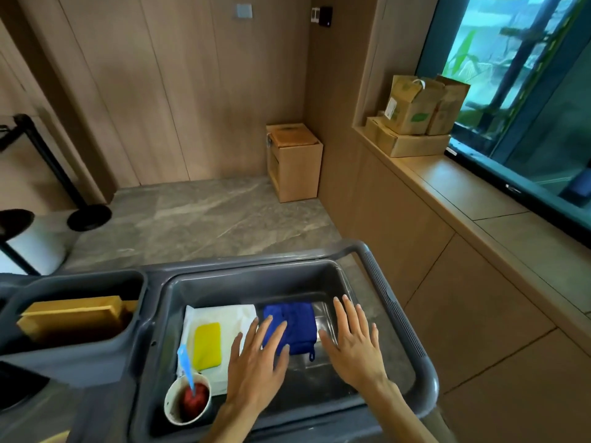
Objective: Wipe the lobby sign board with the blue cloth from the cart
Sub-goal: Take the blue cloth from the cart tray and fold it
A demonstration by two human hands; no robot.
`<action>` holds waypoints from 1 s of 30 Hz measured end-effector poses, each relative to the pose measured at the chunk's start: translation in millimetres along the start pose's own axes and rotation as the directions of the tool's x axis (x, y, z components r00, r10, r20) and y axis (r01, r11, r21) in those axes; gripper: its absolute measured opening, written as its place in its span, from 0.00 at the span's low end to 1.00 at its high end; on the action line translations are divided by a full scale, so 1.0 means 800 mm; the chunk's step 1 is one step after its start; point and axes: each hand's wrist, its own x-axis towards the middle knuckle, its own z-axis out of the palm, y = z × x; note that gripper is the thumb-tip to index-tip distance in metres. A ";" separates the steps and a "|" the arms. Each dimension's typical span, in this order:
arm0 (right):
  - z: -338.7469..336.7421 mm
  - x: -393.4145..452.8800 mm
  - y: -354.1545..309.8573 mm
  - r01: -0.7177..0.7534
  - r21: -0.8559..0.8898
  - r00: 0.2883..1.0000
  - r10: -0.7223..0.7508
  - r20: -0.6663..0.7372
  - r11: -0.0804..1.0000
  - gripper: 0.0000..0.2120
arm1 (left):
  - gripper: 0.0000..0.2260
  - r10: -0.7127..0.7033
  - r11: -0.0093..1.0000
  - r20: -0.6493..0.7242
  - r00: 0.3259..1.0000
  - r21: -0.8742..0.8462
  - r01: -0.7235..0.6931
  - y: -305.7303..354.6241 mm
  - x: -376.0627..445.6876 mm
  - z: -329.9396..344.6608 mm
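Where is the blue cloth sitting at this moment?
In the head view, the blue cloth lies folded in the cart's grey tray, right of the yellow sponge, between the left hand and right hand.

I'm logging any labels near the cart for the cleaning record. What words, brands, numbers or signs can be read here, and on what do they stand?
No text can be read in this view.
Paper bags on the ledge: a white label and green print, too blurred to read.
Wall panel: small marks, too small to read.
Blue cloth, yellow sponge, cup: no lettering visible.
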 end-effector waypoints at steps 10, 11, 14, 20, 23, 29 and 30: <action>0.002 0.112 0.031 0.065 0.089 0.996 -0.070 0.053 0.994 0.29 | 0.22 -0.163 0.985 0.156 0.974 -0.037 0.170 -0.009 0.094 0.059; 0.001 0.123 0.036 0.070 0.104 0.995 -0.077 0.062 0.992 0.28 | 0.22 -0.177 0.982 0.169 0.970 -0.035 0.186 -0.008 0.104 0.065; 0.002 0.155 0.046 0.047 0.171 0.995 -0.062 0.084 0.984 0.17 | 0.22 -0.215 0.974 0.181 0.960 -0.038 0.225 -0.010 0.125 0.080; 0.032 0.196 0.063 0.035 0.220 0.976 -0.080 0.200 0.975 0.03 | 0.18 -0.286 0.950 0.230 0.930 -0.058 0.306 -0.018 0.144 0.103; 0.054 0.214 0.068 0.064 0.195 0.959 -0.114 0.258 0.979 0.03 | 0.16 -0.313 0.944 0.229 0.922 -0.036 0.329 -0.026 0.150 0.114; 0.094 0.236 0.061 -0.009 0.188 0.944 -0.053 0.324 0.982 0.14 | 0.12 -0.330 0.930 0.237 0.914 -0.087 0.358 -0.042 0.167 0.141; 0.103 0.238 0.060 -0.009 0.166 0.941 -0.048 0.334 0.986 0.13 | 0.12 -0.322 0.930 0.238 0.916 -0.102 0.353 -0.047 0.169 0.147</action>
